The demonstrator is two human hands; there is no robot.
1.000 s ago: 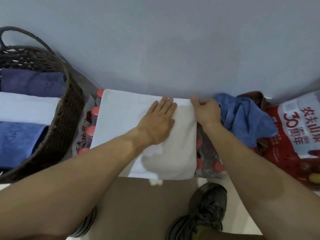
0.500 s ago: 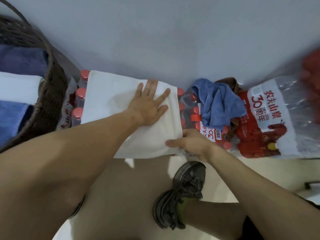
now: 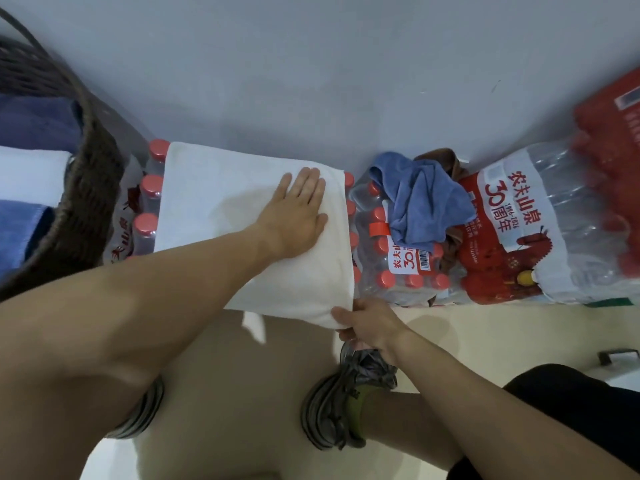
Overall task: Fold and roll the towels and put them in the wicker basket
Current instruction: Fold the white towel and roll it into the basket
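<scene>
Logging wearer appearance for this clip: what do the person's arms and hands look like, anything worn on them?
Both arms are bare as far up as the view shows: no sleeves, gloves, watch or bands. The left hand and right hand show no rings on the visible fingers. No markings or cables.

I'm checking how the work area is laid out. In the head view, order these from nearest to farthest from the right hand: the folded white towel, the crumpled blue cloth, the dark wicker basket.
Measured from the right hand:
1. Folded white towel: pinched at its near right corner, so touching.
2. Crumpled blue cloth: beyond the hand, atop the red-capped bottle pack.
3. Dark wicker basket: far left, past the towel.
</scene>
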